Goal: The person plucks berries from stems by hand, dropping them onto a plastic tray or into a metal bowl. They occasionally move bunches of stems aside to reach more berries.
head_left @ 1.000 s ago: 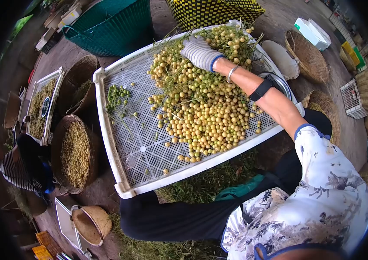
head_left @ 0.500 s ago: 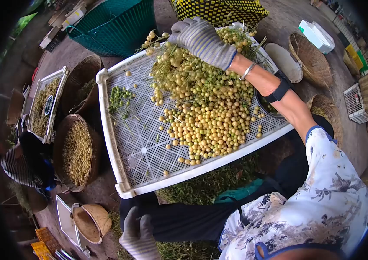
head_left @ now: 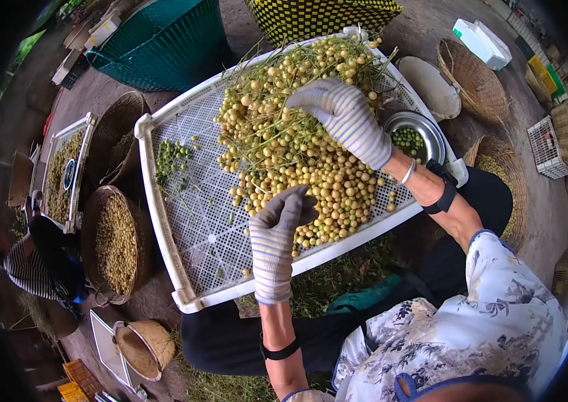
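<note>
My left hand (head_left: 277,238), in a striped glove, is over the front edge of the white perforated tray (head_left: 187,268). Its fingers are loosely bent and apart, with nothing visible in them. Above the heap of round yellowish fruit (head_left: 337,194) is my right hand (head_left: 347,120), gloved the same way, thumb and fingers apart, close to the stems and fruit clusters (head_left: 264,114). Small green fruit (head_left: 173,157) lies at the tray's left. A metal bowl (head_left: 436,144) holding green fruit sits at its right.
Beyond the tray are a green basket (head_left: 183,57) and a yellow-black woven basket (head_left: 324,17). To the left stand a fruit-filled basket (head_left: 140,248) and a seated person (head_left: 29,268). More baskets (head_left: 474,80) and a white box (head_left: 481,43) are at right.
My right hand has come back from the tray's far edge, without the cluster seen beside it earlier. My left hand has risen from below the tray to the fruit. The metal bowl is more exposed.
</note>
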Demonstrator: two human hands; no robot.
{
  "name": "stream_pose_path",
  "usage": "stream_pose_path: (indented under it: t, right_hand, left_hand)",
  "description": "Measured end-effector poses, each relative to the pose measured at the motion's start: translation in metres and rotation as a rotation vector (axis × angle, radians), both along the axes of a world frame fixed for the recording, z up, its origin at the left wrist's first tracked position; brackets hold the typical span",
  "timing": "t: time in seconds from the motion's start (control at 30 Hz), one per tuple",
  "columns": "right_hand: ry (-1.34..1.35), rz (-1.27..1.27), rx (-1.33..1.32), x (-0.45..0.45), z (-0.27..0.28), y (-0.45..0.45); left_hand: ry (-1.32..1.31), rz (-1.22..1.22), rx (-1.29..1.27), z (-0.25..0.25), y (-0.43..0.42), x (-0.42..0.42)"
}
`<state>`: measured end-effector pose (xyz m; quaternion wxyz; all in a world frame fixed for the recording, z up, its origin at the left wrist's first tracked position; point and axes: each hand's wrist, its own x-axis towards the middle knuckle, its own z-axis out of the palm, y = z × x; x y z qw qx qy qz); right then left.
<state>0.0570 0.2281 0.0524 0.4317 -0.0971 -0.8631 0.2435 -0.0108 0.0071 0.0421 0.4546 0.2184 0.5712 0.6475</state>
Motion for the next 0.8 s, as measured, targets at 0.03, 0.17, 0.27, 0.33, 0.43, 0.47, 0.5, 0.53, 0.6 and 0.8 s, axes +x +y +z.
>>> stream_pose_path:
  t: [0.03, 0.17, 0.27, 0.33, 0.43, 0.47, 0.5, 0.53, 0.6, 0.8]
  right_hand:
    - [0.000, -0.040, 0.051, 0.007, 0.004, -0.010]
    - [-0.076, 0.029, -0.102, 0.025, -0.009, -0.054]
    - [-0.235, 0.091, -0.194, 0.047, -0.017, -0.088]
    - [-0.243, 0.166, -0.252, 0.056, -0.022, -0.094]
    - [-0.176, 0.199, -0.209, 0.062, -0.031, -0.106]
    - [-0.205, 0.202, -0.201, 0.067, -0.029, -0.105]
    - [-0.233, 0.207, -0.193, 0.072, -0.025, -0.102]
    - [-0.261, 0.216, -0.185, 0.076, -0.018, -0.101]
    - [-0.117, 0.099, -0.494, 0.076, -0.008, -0.096]
    - [-0.244, 0.111, -0.690, 0.051, -0.016, -0.076]
  left_hand:
    - [-0.047, 0.025, 0.054, -0.001, 0.013, 0.002]
    - [-0.307, 0.160, 0.298, -0.021, 0.055, 0.010]
    - [-0.328, 0.234, 0.280, -0.041, 0.053, 0.011]
    - [-0.347, 0.266, 0.258, -0.048, 0.045, 0.011]
    - [-0.360, 0.268, 0.241, -0.055, 0.032, 0.014]
    - [-0.434, 0.286, 0.276, -0.054, 0.030, 0.012]
    - [-0.445, 0.303, 0.258, -0.053, 0.031, 0.010]
    - [-0.456, 0.326, 0.240, -0.050, 0.031, 0.008]
    - [-0.487, 0.346, 0.351, -0.050, 0.026, 0.002]
    - [-0.247, 0.381, 0.149, -0.031, 0.024, 0.014]
